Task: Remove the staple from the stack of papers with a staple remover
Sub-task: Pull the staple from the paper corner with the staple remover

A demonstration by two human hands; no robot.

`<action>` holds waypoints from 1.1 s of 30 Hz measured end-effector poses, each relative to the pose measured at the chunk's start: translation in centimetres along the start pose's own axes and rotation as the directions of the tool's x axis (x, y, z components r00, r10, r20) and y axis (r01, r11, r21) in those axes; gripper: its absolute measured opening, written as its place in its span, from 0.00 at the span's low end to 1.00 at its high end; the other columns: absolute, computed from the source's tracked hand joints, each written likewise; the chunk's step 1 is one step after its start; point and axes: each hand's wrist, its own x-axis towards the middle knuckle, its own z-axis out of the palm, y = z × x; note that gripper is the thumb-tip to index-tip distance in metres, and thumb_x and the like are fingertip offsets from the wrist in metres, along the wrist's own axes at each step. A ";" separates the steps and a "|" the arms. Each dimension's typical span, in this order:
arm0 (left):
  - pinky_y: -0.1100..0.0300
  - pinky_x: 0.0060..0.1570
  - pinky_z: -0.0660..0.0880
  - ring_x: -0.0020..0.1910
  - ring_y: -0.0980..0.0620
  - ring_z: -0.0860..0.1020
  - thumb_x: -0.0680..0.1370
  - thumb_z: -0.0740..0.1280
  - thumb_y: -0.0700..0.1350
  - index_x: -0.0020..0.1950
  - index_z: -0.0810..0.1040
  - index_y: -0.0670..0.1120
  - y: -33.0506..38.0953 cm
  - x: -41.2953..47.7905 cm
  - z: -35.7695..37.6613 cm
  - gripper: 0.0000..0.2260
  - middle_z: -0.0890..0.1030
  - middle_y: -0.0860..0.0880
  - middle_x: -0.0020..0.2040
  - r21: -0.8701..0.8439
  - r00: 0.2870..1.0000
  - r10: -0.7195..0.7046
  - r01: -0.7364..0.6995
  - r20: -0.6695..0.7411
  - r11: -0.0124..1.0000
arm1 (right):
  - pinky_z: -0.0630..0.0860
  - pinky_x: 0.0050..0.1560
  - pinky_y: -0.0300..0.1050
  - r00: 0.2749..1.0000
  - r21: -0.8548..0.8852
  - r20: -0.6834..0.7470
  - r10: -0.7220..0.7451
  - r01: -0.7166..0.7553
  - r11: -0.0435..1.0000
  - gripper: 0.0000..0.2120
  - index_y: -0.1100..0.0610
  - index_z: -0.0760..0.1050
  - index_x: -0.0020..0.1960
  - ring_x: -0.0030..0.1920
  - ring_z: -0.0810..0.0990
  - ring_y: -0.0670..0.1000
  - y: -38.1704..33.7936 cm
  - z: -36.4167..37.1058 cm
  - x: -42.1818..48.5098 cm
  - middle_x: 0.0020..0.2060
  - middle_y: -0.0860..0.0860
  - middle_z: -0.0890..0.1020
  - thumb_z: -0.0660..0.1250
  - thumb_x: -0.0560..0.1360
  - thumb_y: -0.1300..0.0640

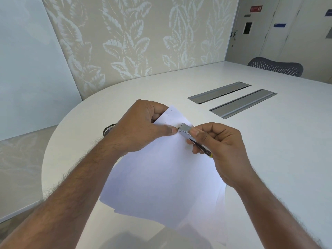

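Observation:
A stack of white papers (161, 177) is held up above the white table, its far corner pointing away from me. My left hand (140, 128) pinches that far corner, thumb on top near the right edge. My right hand (215, 146) grips a metal staple remover (186, 131) with a dark handle and a yellow end. Its silver head lies on the paper's right edge, just beside my left thumb tip. The staple itself is hidden under the tool's head. A few small holes dot the paper near the far corner.
The rounded white table (251, 141) has two grey cable hatches (231, 97) set in it beyond my hands. A black mesh cup (108, 129) peeks out behind my left wrist. A grey mesh chair (274, 68) stands at the far right edge.

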 end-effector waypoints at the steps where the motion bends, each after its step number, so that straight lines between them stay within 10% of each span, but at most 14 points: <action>1: 0.34 0.53 0.79 0.50 0.34 0.84 0.67 0.75 0.48 0.50 0.87 0.52 0.0 0.0 -0.1 0.12 0.89 0.45 0.45 0.005 1.000 -0.001 0.001 0.004 1.000 | 0.71 0.33 0.40 1.000 0.025 0.003 0.023 -0.023 0.999 0.04 0.58 0.83 0.39 0.29 0.77 0.54 0.0 0.1 0.0 0.34 0.60 0.84 0.73 0.73 0.61; 10: 0.36 0.51 0.81 0.47 0.37 0.86 0.73 0.77 0.40 0.50 0.87 0.47 -0.1 0.1 -0.3 0.07 0.89 0.46 0.44 0.029 1.000 -0.011 0.010 0.008 1.000 | 0.70 0.31 0.40 0.924 0.311 0.103 0.368 -0.382 0.870 0.09 0.59 0.83 0.39 0.27 0.71 0.51 -0.5 0.3 0.0 0.33 0.57 0.80 0.69 0.71 0.54; 17: 0.50 0.43 0.75 0.36 0.44 0.75 0.65 0.75 0.55 0.50 0.84 0.41 -0.8 0.5 -0.5 0.21 0.84 0.33 0.42 0.033 0.999 -0.015 0.013 0.039 0.999 | 0.68 0.25 0.35 0.819 0.529 0.285 0.498 -0.567 0.631 0.12 0.61 0.80 0.48 0.22 0.70 0.46 -0.2 0.0 0.2 0.33 0.54 0.76 0.68 0.72 0.52; 21: 0.32 0.47 0.79 0.39 0.34 0.80 0.66 0.75 0.53 0.50 0.86 0.49 -0.7 0.2 -0.6 0.15 0.84 0.32 0.49 0.013 0.998 -0.029 0.028 0.048 1.000 | 0.67 0.29 0.38 0.906 0.479 0.168 0.388 -0.419 0.771 0.17 0.62 0.80 0.50 0.25 0.68 0.48 -0.1 -1.0 0.2 0.34 0.55 0.75 0.69 0.72 0.48; 25: 0.29 0.52 0.78 0.48 0.30 0.83 0.67 0.75 0.53 0.50 0.86 0.50 -0.6 0.0 -0.7 0.14 0.86 0.35 0.49 0.019 0.999 -0.024 0.023 0.033 1.000 | 0.69 0.33 0.37 0.995 0.061 -0.068 0.074 -0.070 0.996 0.17 0.62 0.82 0.44 0.28 0.72 0.48 0.4 -1.9 0.3 0.34 0.54 0.79 0.80 0.62 0.53; 33: 0.38 0.50 0.81 0.47 0.35 0.84 0.73 0.77 0.42 0.47 0.87 0.46 -0.1 0.0 -0.7 0.03 0.87 0.41 0.46 -0.005 0.999 -0.034 0.034 -0.027 0.999 | 0.78 0.41 0.32 0.992 -0.130 -0.013 0.126 -0.127 0.983 0.17 0.58 0.84 0.48 0.39 0.83 0.45 1.0 -4.0 0.4 0.39 0.49 0.87 0.78 0.62 0.71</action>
